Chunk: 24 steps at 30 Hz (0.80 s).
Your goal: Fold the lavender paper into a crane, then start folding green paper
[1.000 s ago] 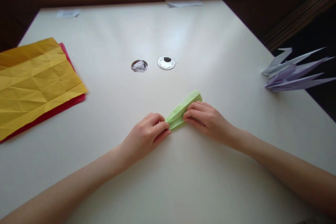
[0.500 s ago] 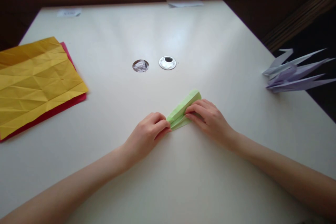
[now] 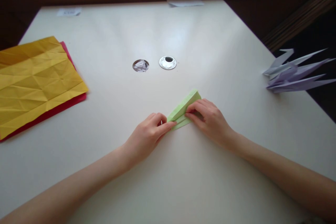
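A folded piece of light green origami paper (image 3: 181, 111) lies slanted on the white table (image 3: 183, 175), its narrow end toward the lower left. My left hand (image 3: 149, 129) grips that narrow end, with a finger stretched along the lower fold. My right hand (image 3: 207, 113) pinches the paper's right edge near the wider upper end. Fingertips of both hands cover parts of the folds.
Creased yellow paper (image 3: 39, 80) lies over a red sheet (image 3: 76, 98) on the left. Folded paper cranes (image 3: 291, 75), white and purple, stand by the right edge. Beyond my hands are a hole (image 3: 140, 65) with crumpled material inside and a round silvery fitting (image 3: 168, 63).
A finger of my left hand has stretched out to the right along the green paper's lower fold. My right hand has stayed almost where it was.
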Tool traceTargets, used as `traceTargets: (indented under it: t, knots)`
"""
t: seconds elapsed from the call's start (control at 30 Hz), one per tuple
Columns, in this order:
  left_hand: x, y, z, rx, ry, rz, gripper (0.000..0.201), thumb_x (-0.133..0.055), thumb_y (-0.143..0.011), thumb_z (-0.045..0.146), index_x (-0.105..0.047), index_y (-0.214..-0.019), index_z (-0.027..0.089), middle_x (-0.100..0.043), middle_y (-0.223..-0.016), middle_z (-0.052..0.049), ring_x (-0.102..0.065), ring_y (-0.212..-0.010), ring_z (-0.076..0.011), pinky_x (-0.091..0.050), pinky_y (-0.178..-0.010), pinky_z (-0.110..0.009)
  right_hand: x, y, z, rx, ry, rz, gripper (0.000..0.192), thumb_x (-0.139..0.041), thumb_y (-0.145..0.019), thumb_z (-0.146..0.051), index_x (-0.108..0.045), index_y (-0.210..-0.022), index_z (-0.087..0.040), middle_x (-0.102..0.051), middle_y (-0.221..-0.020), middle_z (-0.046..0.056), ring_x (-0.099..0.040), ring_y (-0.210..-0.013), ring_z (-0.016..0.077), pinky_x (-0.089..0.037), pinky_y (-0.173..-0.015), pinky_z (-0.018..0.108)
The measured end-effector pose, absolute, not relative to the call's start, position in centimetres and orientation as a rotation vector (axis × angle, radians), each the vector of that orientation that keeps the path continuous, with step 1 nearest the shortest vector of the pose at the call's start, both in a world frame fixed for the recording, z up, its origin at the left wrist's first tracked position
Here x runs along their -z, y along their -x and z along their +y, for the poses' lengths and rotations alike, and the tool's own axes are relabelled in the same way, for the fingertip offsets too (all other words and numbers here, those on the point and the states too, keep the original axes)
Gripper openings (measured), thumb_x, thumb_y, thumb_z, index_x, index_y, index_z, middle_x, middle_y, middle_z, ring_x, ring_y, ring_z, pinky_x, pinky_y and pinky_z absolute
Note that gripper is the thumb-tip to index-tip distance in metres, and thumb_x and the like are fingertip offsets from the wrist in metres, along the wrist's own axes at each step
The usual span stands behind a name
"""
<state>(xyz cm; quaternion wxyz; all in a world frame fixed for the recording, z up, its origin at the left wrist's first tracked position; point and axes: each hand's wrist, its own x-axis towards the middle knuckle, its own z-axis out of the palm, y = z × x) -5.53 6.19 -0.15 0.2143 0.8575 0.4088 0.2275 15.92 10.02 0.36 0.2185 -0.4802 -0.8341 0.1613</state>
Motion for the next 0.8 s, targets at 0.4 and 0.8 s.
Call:
traceTargets:
  t: [0.4,0.8]
  knots:
    - [0.3,5.5,6.1,-0.574,-2.498,1.123,0.026,-0.038,-0.086,0.011,-0.052,-0.104,0.021,-0.048,-0.086,-0.002,-0.043,-0.075,-0.0117,-0.042,-0.062,-0.022,-1.0,-16.4,10.0,-0.576,1.413,-2.169,0.004,-0.058,-0.075,-0.015,-0.057,-0.075,-0.019,-0.058,-0.076,0.001,-0.053,-0.069,0.0134,-0.042,-0.061,0.025]
    - [0.3,5.5,6.2,-0.584,-2.441,1.127,0.024,-0.040,-0.087,0.014,-0.053,-0.105,0.022,-0.049,-0.085,-0.002,-0.045,-0.076,-0.0119,-0.042,-0.063,-0.023,-0.4,-15.6,7.9,0.014,0.848,-2.504,0.019,-0.053,-0.076,-0.007,-0.061,-0.092,-0.016,-0.065,-0.087,0.005,-0.056,-0.081,0.0157,-0.044,-0.070,0.029]
